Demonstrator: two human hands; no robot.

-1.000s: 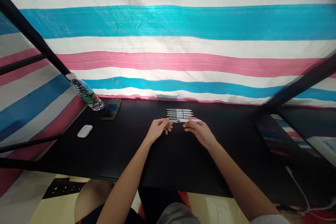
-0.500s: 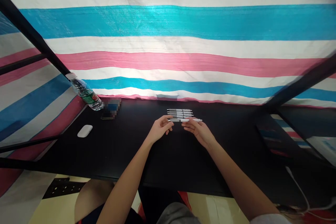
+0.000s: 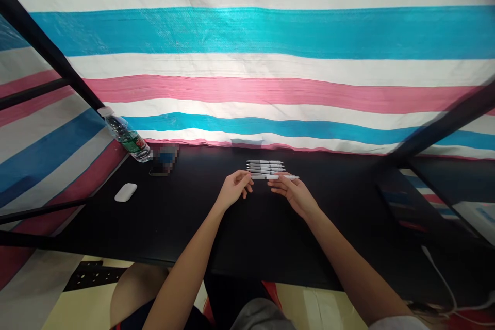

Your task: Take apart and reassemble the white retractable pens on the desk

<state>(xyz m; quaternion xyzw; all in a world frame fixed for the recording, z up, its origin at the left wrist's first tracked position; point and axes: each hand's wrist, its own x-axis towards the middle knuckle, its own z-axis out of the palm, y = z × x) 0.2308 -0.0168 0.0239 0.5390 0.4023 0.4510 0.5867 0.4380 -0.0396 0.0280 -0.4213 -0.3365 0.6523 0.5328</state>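
Observation:
A white pen point(image 3: 265, 177) lies level between my two hands, in front of a stack of several similar pens point(image 3: 265, 166) set side by side on the black table point(image 3: 174, 221). My left hand point(image 3: 235, 187) pinches its left end between thumb and forefinger, the other fingers curled below. On the pen's right part, my right hand point(image 3: 292, 192) is closed with thumb and fingertips. The pen's left tip is hidden by my left fingers.
At the left stand a water bottle point(image 3: 131, 140), leaning, a blurred dark item point(image 3: 163, 161) beside it and a white case point(image 3: 126, 192). A dark flat device point(image 3: 402, 201) and a white cable point(image 3: 439, 273) are at the right. Striped sheeting rises behind the table.
My left hand has shifted slightly left, and its fingers now cover the pen's left tip. My right hand has barely moved.

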